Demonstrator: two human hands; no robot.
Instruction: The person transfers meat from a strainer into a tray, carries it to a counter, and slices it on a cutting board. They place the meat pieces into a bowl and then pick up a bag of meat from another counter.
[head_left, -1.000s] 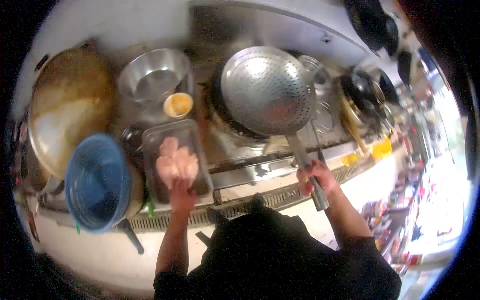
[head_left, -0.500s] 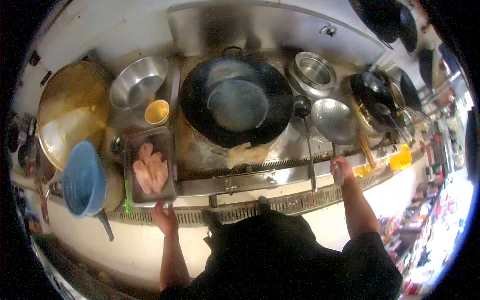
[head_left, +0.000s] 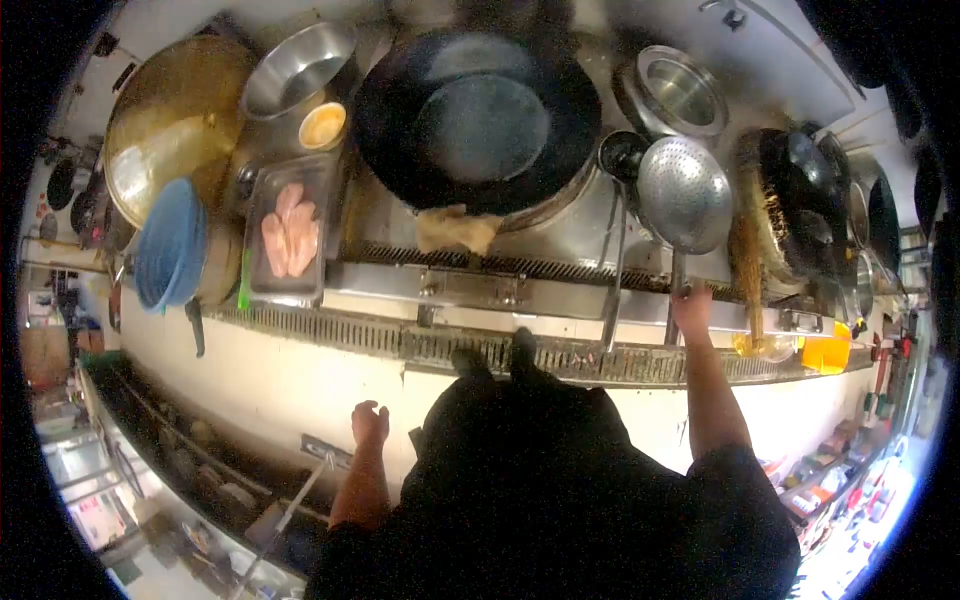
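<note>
My right hand (head_left: pixel 691 312) is closed around the handle of a round perforated skimmer (head_left: pixel 685 195). Just left of the skimmer lies a black ladle (head_left: pixel 622 155), its long handle pointing toward me. My left hand (head_left: pixel 370 424) hangs over the pale floor with nothing in it, fingers loosely bent and apart. Beyond it, on the left of the stove, sits a clear tray (head_left: pixel 262 200) with several pieces of raw pale-pink meat (head_left: pixel 290 235). A big dark wok (head_left: pixel 385 120) stands in the middle, with a tan folded cloth (head_left: pixel 456 230) at its near rim.
On the left are a large brassy pan (head_left: pixel 150 110), a blue colander (head_left: pixel 172 245), a steel bowl (head_left: pixel 300 70) and a small yellow-white cup (head_left: pixel 323 127). To the right stand a steel pot (head_left: pixel 682 90), a second blackened wok (head_left: pixel 800 200) and a yellow container (head_left: pixel 826 350).
My left hand has come off the meat tray and drawn back toward me. My right hand stays on the skimmer's handle. The view has shifted, so the stove sits higher.
</note>
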